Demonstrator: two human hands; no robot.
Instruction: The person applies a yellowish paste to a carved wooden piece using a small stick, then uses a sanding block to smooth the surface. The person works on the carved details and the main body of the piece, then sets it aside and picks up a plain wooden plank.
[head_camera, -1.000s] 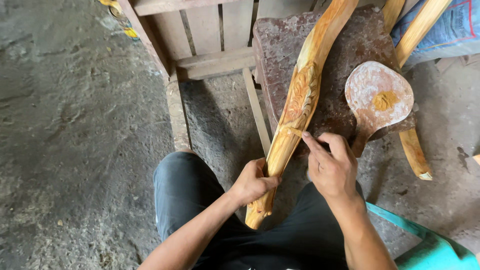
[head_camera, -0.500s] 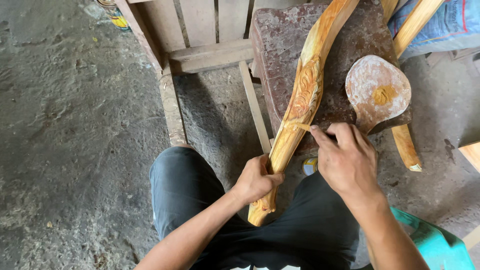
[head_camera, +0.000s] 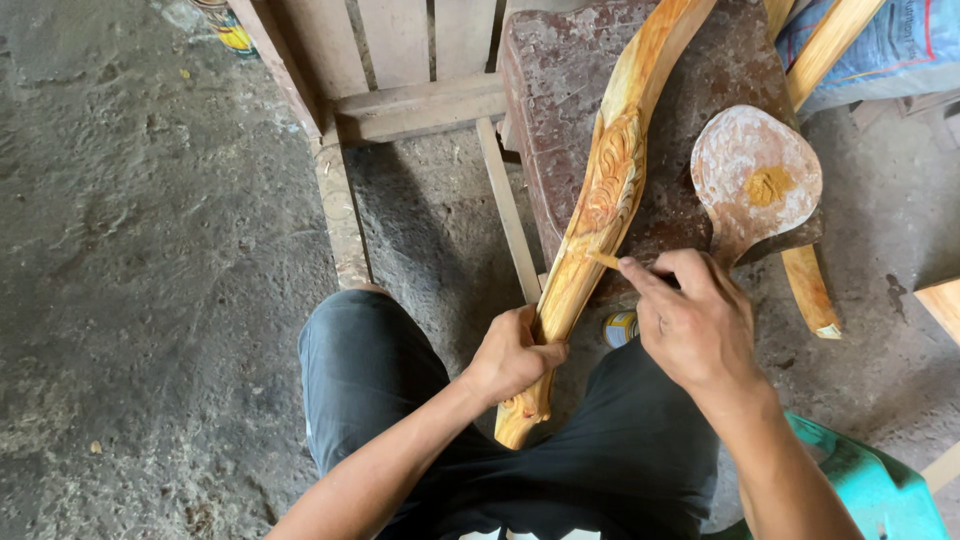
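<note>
left hand grips carved leg | right hand pinching, seemingly a small tool

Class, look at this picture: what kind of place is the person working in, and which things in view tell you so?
Most likely a small woodcarving workshop. The left hand holds a carved wooden leg propped on a worn block, a filler-smeared wooden paddle lies beside it, and the floor is bare, dusty concrete.

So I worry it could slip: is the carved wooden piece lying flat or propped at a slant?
Propped at a slant: the carved wooden piece leans on the stone block, its lower end gripped by the left hand.
</note>
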